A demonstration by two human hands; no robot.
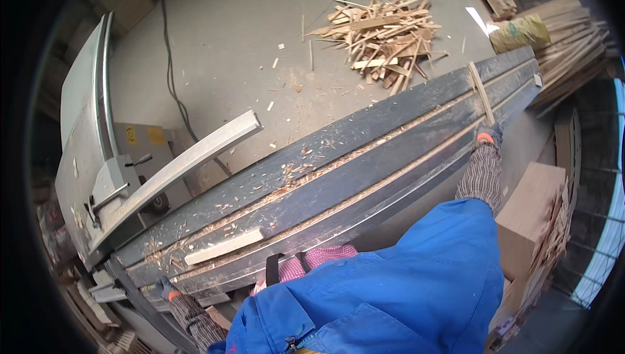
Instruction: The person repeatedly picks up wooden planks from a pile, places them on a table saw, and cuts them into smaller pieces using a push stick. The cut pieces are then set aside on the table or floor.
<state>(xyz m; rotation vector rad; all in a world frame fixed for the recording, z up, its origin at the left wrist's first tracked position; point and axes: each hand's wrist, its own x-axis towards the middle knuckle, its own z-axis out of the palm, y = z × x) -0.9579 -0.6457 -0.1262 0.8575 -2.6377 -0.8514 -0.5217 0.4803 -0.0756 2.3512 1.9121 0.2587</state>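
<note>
Evidently gloved right hand point(489, 134) closed on near end of narrow wooden strip point(480, 90), strip lying crosswise over slotted dark machine table point(390, 116) toward its right end, probably laid flat for support. Gloved left hand point(167, 287) at table's left end, maybe bracing; grip unclear, can't tell. Short pale board point(224, 246) nearer left hand, roughly parallel to slots, wood chips point(290, 175) around.

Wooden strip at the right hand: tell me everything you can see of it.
The wooden strip is thin, straight and pale brown, apparently bare wood. It lies crosswise near the right end of the dark grooved table, reaching toward its far edge. Its near end meets the gloved right hand; whether it is gripped is unclear.
</note>
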